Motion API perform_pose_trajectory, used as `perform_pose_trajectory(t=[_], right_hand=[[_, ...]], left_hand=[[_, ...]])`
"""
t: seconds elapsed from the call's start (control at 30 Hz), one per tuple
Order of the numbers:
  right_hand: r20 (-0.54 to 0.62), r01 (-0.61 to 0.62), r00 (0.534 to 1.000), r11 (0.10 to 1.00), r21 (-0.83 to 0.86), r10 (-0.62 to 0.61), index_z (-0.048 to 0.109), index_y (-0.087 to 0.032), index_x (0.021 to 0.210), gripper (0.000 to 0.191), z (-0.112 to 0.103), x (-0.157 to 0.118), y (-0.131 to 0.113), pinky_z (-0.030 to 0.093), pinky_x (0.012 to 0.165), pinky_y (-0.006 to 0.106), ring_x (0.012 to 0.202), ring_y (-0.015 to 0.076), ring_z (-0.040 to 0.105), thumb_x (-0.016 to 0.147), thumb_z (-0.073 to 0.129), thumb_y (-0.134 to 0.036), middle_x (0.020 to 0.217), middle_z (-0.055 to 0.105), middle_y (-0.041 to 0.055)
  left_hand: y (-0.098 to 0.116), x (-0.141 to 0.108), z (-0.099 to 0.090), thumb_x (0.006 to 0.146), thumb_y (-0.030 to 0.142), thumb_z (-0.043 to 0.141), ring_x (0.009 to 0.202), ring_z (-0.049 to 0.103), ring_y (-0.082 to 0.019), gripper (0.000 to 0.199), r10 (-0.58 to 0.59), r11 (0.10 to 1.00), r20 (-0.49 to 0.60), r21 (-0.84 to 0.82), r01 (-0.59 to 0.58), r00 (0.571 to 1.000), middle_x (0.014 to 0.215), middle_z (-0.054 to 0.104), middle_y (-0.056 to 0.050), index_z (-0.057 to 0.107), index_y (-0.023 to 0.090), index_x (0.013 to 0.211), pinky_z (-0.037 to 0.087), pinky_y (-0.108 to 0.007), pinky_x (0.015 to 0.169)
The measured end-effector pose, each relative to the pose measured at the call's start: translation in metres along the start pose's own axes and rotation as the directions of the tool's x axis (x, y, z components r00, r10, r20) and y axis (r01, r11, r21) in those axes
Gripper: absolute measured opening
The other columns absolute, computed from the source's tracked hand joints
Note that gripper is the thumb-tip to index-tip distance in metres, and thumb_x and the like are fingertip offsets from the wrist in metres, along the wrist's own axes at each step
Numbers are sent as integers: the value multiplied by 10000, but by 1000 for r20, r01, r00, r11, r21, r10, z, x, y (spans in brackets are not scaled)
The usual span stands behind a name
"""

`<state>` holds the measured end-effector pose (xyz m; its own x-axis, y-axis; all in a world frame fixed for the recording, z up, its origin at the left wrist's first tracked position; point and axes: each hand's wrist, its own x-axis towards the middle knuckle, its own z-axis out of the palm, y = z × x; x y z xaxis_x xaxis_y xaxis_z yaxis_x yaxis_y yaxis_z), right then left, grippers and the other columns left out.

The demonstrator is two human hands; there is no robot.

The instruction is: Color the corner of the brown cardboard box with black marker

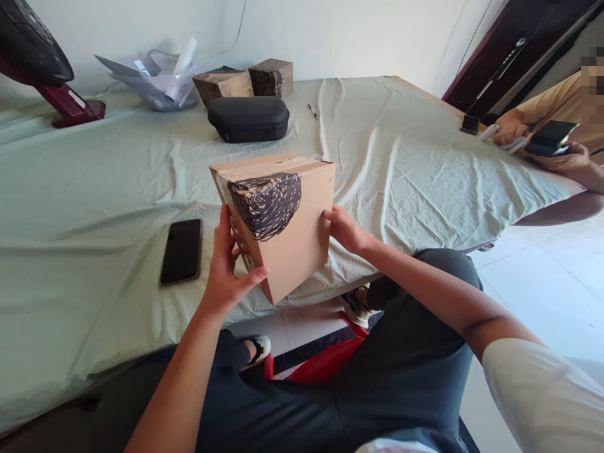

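Between my hands a cardboard box (304, 233) is held tilted at the table's front edge. A patch of dense black scribble covers its upper left corner and wraps over two faces. My left hand (226, 261) grips the box's left side, its thumb on the lower front edge and its fingers against the side face. On the opposite side, my right hand (346, 228) holds the right edge with the thumb in front; its other fingers are partly hidden behind the box. A black smartphone (182, 251) lies flat just left of my left hand.
Behind the box sit a black zip case (248, 118), two smaller cardboard boxes (271, 78) (221, 85), and a pen (313, 112). A clear plastic basket (163, 94) and a fan (66, 100) stand at the back left. Another person's hands (566, 157) hold a dark object at the right.
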<state>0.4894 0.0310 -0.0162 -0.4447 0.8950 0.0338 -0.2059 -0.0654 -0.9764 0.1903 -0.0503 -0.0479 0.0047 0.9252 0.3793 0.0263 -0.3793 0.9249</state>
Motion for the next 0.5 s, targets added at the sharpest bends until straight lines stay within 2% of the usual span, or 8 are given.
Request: perform_pose_trajectory(t=[0.13, 0.5], right_hand=[[-5, -8, 1000, 1000, -2, 8, 801, -246, 1260, 548, 0, -1, 0, 581, 1299, 589, 1433, 391, 755, 901, 811, -661, 1407, 865, 89], [-25, -14, 1000, 1000, -1, 14, 795, -251, 1223, 533, 1, -1, -1, 583, 1295, 596, 1388, 392, 777, 887, 823, -664, 1386, 869, 84]], left_hand=[[0, 0, 0, 645, 615, 1124, 1631, 576, -446, 1360, -23, 1000, -14, -15, 23, 1000, 1935, 406, -46, 452, 547, 1825, 640, -477, 1146], [-1, -2, 0, 645, 628, 1132, 1672, 538, -443, 1345, 9, 1000, -9, -1, -9, 1000, 1929, 399, -11, 453, 606, 1806, 630, -467, 1151]])
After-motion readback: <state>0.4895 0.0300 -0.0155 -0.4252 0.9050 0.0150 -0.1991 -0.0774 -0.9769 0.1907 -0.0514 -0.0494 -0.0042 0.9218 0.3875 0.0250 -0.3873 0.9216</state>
